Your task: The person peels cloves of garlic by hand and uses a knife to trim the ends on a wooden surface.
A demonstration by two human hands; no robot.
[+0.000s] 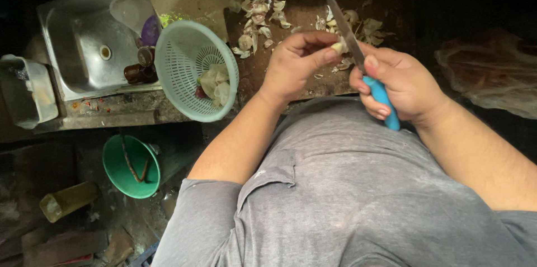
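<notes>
Peeling a garlic clove with a knife, over a dark counter.

Nearest, the right hand (400, 85) is closed around the blue handle of the knife (349, 38), thumb resting by the blade. The left hand (296, 60) pinches the clove (337, 47) at its fingertips, touching the blade. To do it well, I think the edge should only catch the skin, thumb kept behind it. Farther, skins (257, 21) lie on the counter (302, 10); at left a basket (196, 71) stands beside the sink (84, 43).
</notes>
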